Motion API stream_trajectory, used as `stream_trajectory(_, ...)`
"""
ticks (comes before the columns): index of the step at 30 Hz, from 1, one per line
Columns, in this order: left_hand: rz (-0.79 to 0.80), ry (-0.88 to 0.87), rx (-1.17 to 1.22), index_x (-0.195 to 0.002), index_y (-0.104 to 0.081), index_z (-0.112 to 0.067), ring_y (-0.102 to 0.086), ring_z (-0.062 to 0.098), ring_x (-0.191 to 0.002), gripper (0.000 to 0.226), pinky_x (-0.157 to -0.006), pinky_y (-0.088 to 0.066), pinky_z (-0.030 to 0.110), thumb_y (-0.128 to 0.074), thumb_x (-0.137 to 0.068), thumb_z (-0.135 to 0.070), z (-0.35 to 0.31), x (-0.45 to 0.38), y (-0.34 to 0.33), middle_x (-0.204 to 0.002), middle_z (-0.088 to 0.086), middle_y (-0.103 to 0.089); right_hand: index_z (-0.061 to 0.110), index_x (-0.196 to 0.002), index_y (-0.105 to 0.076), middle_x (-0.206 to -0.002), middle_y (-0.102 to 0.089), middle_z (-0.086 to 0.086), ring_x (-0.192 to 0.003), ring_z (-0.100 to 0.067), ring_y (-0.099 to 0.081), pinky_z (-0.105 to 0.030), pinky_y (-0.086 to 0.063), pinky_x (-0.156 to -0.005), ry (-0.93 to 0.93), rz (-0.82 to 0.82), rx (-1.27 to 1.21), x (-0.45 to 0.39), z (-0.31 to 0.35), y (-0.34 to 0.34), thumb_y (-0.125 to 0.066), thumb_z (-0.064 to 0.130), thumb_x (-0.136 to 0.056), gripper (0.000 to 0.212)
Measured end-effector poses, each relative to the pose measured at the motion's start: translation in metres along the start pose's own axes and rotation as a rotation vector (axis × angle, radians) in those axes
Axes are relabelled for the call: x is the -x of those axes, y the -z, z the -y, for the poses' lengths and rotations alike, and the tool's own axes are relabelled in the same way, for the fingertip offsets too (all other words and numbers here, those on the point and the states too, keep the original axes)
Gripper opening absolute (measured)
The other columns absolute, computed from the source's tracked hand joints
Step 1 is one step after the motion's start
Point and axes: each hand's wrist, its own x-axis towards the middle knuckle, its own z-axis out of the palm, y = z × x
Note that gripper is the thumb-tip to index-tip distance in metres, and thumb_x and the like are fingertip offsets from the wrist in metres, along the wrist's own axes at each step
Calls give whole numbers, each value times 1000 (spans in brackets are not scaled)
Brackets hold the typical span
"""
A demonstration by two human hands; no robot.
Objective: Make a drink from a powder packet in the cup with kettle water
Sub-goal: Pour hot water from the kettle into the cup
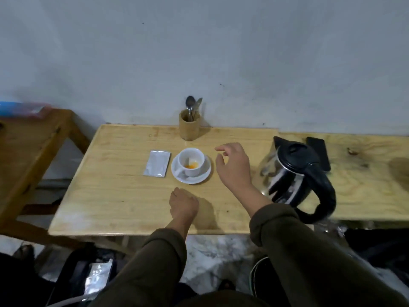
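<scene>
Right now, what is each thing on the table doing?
cup: upright on its saucer, orange bit inside
saucer: flat under cup
packet: lying flat left of saucer, touching nothing
kettle: lid shut, blurred, nobody holding it
spoon holder: upright, cutlery inside
left hand: curled, resting on table
right hand: open, empty

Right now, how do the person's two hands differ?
The left hand is curled closed and rests on the wooden table near its front edge; the right hand is raised, fingers spread open, beside the cup and saucer. The right reaches farther forward than the left. Both are empty and come from dark olive sleeves.
</scene>
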Motion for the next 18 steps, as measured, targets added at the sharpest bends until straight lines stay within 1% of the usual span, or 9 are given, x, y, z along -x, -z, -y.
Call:
stream_trajectory(2, 62, -15, -81, -151, -19, -4, -24, 27, -146, 70, -115, -28, 39, -49, -93, -28, -5, 11, -13, -158, 11, -22, 10, -104, -67, -115, -55, -8, -106, -21, -55, -17, -36, -87, 27, -73, 39, 9, -14, 26, -54, 10, -86, 22)
stream_trajectory(4, 126, -17, -170, -152, -17, -3, -19, 26, -148, 71, -117, -27, 39, -46, -95, -33, -10, 17, -24, -160, 11, -16, 12, -103, -66, -116, -54, -7, -112, -22, -50, -30, -40, -96, 49, -153, 127, 17, -27, 50, -54, 13, -86, 21)
stream_trajectory(5, 147, -21, -219, -152, -17, -3, -18, 27, -148, 72, -117, -27, 39, -45, -95, -35, -13, 19, -28, -160, 12, -16, 13, -104, -66, -119, -52, -7, -117, -23, -46, -36, -39, -99, 45, -188, 186, 22, -32, 62, -54, 15, -86, 22)
stream_trajectory(8, 182, -39, -371, -151, -18, -1, -21, 29, -146, 71, -116, -28, 39, -40, -95, -39, -19, 22, -41, -158, 14, -20, 20, -106, -64, -130, -48, -4, -127, -23, -37, -43, -28, -104, 10, -306, 317, 37, -49, 92, -54, 19, -85, 23)
stream_trajectory(11, 180, -36, -461, -148, -26, -2, -25, 30, -142, 67, -111, -30, 40, -38, -94, -40, -21, 21, -51, -154, 13, -28, 22, -112, -59, -133, -45, -6, -129, -26, -35, -47, -26, -105, -60, -407, 311, 49, -65, 112, -56, 17, -80, 32)
stream_trajectory(13, 168, -32, -514, -146, -30, -2, -26, 31, -141, 65, -111, -31, 40, -38, -94, -40, -22, 21, -53, -152, 13, -31, 22, -118, -53, -133, -42, -6, -126, -27, -37, -49, -30, -103, -156, -408, 251, 55, -77, 121, -58, 15, -76, 43)
stream_trajectory(15, 169, -43, -570, -145, -31, -2, -28, 32, -139, 61, -112, -29, 39, -37, -96, -37, -28, 25, -53, -150, 15, -32, 22, -121, -45, -128, -43, -7, -117, -28, -45, -48, -39, -100, -284, -377, 154, 59, -86, 127, -61, 13, -74, 50)
stream_trajectory(16, 168, -57, -609, -145, -33, -3, -29, 32, -139, 56, -114, -27, 38, -37, -98, -33, -31, 26, -54, -149, 15, -33, 22, -119, -44, -123, -47, -7, -111, -28, -50, -47, -44, -96, -347, -367, 98, 61, -90, 130, -63, 13, -74, 49)
stream_trajectory(18, 160, -68, -673, -143, -36, -4, -28, 31, -140, 51, -116, -24, 37, -35, -100, -30, -36, 27, -54, -148, 16, -34, 22, -105, -44, -102, -53, -3, -96, -27, -57, -42, -50, -82, -478, -353, -30, 64, -96, 135, -66, 14, -74, 39)
